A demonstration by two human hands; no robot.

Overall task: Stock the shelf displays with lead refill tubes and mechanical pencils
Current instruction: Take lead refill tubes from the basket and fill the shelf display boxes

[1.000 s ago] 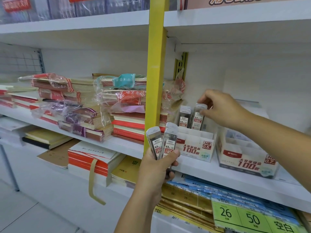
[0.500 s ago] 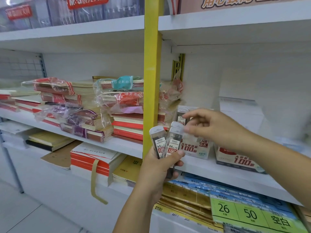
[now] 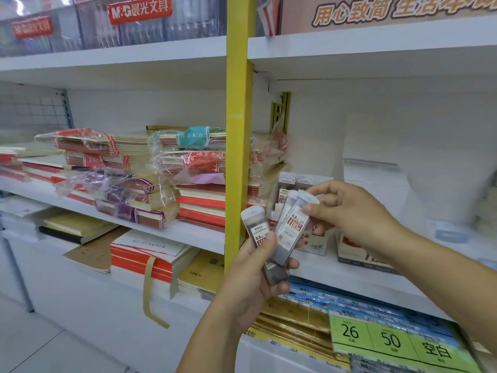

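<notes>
Two lead refill tubes (image 3: 294, 184) stand upright in a white display box (image 3: 314, 244) on the middle shelf (image 3: 349, 270), at about two o'clock from the left hand (image 3: 255, 275). That hand grips a small bundle of tubes, thumb pressed across the label of the near tube (image 3: 256, 227). The right hand (image 3: 347, 211) pinches the top of another tube (image 3: 291, 224) from the bundle between thumb and fingers; this tube tilts toward one o'clock.

A second box with red print (image 3: 360, 254) sits just beside the first, at three o'clock from it, its contents blurred. Behind both, the shelf runs back bare to the white rear wall, with open room above under the upper shelf (image 3: 376, 49).

A yellow upright post (image 3: 238, 146) divides the bays, touching nothing held. At nine o'clock from the post, plastic-wrapped notebook stacks (image 3: 129, 181) crowd the neighbouring shelf. At five o'clock from the hands, green price cards (image 3: 390, 340) reading 26 and 50 lie over blue packets on the lower shelf.
</notes>
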